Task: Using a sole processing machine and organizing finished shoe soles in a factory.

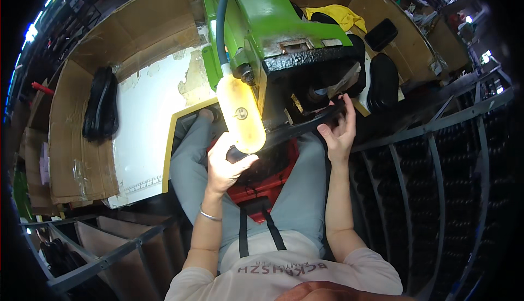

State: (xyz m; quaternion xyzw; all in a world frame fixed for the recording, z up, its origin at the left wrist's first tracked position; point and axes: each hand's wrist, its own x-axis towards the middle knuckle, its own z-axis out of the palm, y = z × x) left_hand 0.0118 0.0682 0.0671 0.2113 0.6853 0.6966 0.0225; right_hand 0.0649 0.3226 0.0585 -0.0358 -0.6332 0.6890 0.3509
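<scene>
Black sole (300, 127), long, slim, apparently in the pinch of left hand (224, 165), right hand (340, 132) spread against it

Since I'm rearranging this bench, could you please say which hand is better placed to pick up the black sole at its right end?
Probably the right hand: it is nearer that black sole, while the left hand is farther across, by the yellow lamp. Both touch the long dark piece, though.

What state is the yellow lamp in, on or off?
On: the lamp glows brightly, and the left hand beside it is brightly lit.
</scene>
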